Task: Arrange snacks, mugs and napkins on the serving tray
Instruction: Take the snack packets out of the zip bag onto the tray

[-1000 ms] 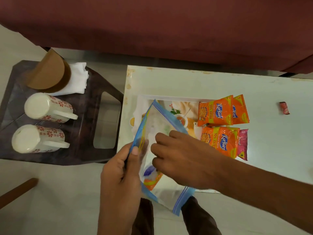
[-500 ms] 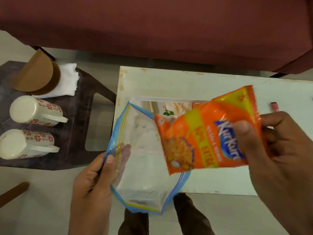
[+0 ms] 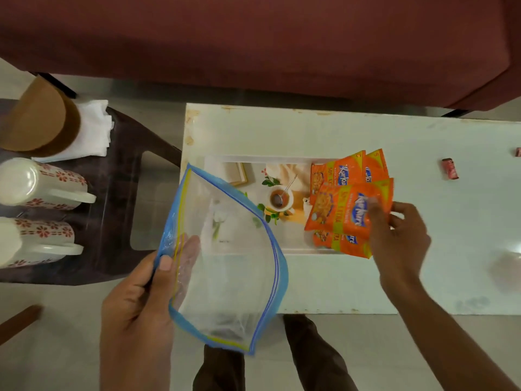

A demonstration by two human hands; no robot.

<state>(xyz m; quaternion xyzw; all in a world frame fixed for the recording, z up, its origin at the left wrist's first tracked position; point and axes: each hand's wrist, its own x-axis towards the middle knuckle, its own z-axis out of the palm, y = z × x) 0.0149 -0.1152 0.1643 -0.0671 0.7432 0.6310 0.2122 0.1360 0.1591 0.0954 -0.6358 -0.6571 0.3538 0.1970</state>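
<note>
Snack pkt (image 3: 338, 218) now down at tray (image 3: 253, 158), R fingers (image 3: 377, 214) clamped on it; L fingers (image 3: 165, 263) round bag (image 3: 234, 266).

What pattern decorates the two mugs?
Red flowers on the white mugs; the head view shows it.

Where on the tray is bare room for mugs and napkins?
Bare: the tray from its left rim to the orange packets, partly under the left hand's zip bag. Crowded: its right end, where packets overlap and the right hand grips one.
</note>
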